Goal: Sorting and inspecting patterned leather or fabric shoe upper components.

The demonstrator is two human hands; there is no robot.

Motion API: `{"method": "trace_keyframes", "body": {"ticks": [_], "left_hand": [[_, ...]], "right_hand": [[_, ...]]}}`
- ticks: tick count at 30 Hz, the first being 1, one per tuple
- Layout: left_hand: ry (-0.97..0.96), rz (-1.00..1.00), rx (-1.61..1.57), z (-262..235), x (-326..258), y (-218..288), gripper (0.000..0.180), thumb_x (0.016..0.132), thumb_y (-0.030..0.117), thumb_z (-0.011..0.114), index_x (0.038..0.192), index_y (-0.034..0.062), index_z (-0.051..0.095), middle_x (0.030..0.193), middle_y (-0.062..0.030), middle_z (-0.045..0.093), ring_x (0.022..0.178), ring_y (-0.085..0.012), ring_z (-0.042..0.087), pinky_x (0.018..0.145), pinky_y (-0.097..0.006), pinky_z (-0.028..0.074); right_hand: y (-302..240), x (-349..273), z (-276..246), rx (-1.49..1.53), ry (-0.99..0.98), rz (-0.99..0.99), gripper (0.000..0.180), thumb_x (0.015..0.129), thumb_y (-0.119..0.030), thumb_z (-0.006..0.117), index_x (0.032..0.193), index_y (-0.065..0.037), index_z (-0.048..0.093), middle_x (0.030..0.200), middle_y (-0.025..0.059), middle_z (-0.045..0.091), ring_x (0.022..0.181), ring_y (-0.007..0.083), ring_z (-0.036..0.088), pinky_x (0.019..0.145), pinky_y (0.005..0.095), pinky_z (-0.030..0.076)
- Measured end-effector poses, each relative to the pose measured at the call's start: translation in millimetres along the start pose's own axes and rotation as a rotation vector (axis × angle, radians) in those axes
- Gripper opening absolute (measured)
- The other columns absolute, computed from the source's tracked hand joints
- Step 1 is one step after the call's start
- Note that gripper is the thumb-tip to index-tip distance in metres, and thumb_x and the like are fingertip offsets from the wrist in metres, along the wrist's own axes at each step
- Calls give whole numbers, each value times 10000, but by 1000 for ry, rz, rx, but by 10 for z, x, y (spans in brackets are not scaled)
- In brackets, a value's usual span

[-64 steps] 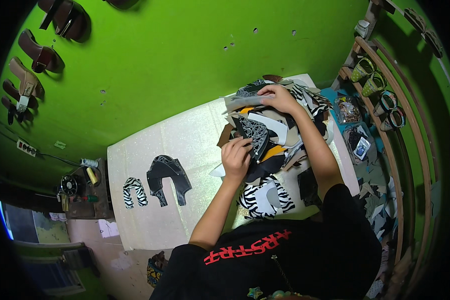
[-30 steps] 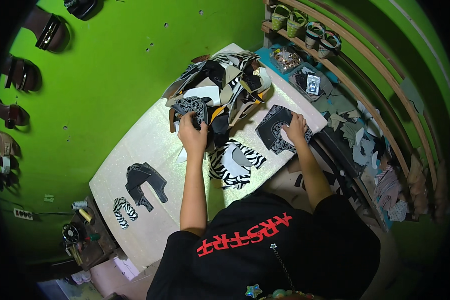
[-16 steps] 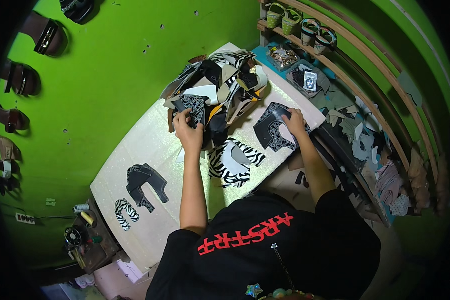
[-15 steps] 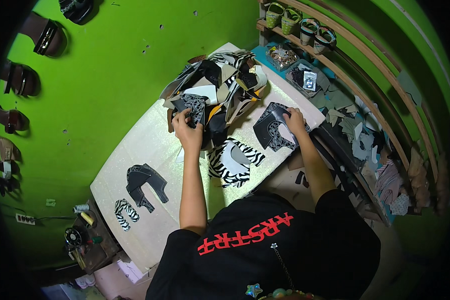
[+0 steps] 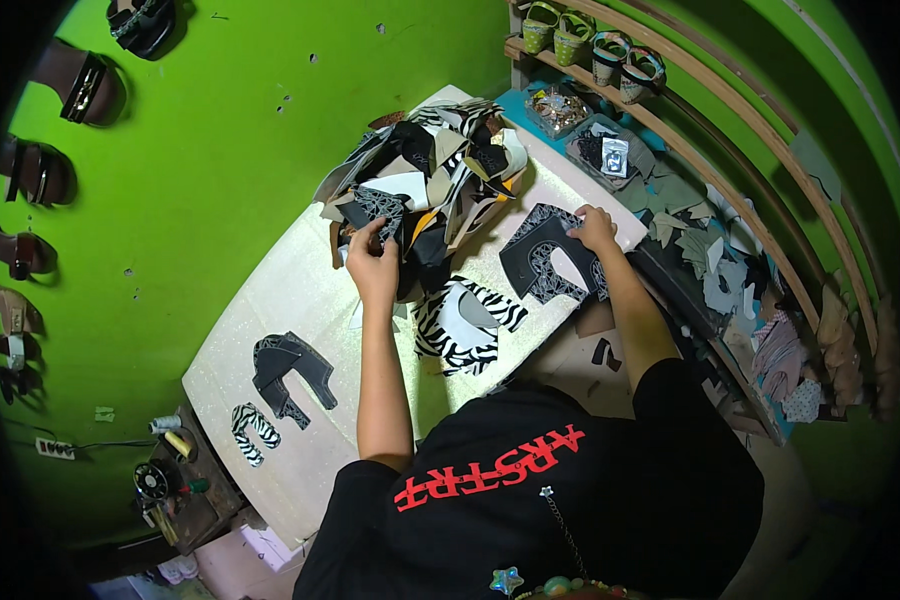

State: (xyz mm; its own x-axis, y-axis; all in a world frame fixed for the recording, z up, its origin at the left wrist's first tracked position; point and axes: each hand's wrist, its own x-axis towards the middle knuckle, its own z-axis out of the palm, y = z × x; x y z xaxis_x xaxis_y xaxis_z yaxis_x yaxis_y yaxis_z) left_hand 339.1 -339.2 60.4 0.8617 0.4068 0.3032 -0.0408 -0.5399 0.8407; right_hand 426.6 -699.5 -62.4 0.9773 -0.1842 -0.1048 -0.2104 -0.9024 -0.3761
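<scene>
My left hand (image 5: 373, 265) is closed, thumb and fingers pinching the lower edge of a black-and-grey patterned cut piece (image 5: 378, 206) on the front of a heaped pile (image 5: 405, 185) of mixed shoe-upper pieces. To the right, my right hand (image 5: 596, 230) has its fingers bent over the edge of curved black upper pieces (image 5: 530, 240) with a grey line pattern, near the table's right edge. Between the hands lie zebra-striped upper pieces (image 5: 432, 328) around a white and grey piece. More black curved pieces (image 5: 282, 362) and small zebra-striped ones (image 5: 255, 430) rest on the left.
The pale table (image 5: 220, 350) runs along a green wall hung with sandals (image 5: 90, 90). On the right stand a wooden rack (image 5: 690, 115) with small shoes, clear boxes (image 5: 557, 108) and scattered scraps (image 5: 720, 285). A small machine (image 5: 152, 480) sits at lower left.
The black piece under my right hand lies flatter and shows less shine. My left hand stays at the pile's front, its fingers bent more. The view has shifted slightly.
</scene>
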Motion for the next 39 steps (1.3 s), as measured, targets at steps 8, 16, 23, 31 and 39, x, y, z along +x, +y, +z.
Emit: {"method": "trace_keyframes", "body": {"ticks": [8,16,23,31,39], "left_hand": [[-86,416,-273,408,-417,351,68,708,22,617,773,3,624,782,-98,609,747,-203,587,695,-274,447],[-625,90,-362,1128,-932,18,107,715,21,626,821,4,629,825,-98,609,779,-210,577,716,-266,431],[-778,219,-220,1474,-997,-329,49,710,27,619,757,18,609,777,-115,617,784,-252,594,971,-363,327],[-768,215,-219,1484,-1057,-310,14,705,18,592,716,17,584,681,-107,581,655,-275,575,1060,-404,226],[-538,267,-41,1384,-1005,-183,51,677,64,613,714,36,591,745,-125,579,885,-322,557,982,-404,324]], "right_hand": [[108,218,104,448,32,-195,146,747,-140,640,784,0,626,678,80,621,621,144,566,610,263,446],[-172,42,-275,654,-69,-314,128,783,-87,598,879,-11,635,776,63,630,716,108,556,683,250,444],[-343,-201,-396,310,186,-554,177,684,-67,666,856,-76,627,819,111,534,830,283,532,749,336,419],[-321,-134,-328,553,135,-565,104,749,-33,586,843,-43,543,746,89,537,652,203,529,601,304,415],[-399,-26,-630,1016,-175,-396,107,810,5,536,898,-39,495,714,-12,495,593,58,469,510,211,414]]}}
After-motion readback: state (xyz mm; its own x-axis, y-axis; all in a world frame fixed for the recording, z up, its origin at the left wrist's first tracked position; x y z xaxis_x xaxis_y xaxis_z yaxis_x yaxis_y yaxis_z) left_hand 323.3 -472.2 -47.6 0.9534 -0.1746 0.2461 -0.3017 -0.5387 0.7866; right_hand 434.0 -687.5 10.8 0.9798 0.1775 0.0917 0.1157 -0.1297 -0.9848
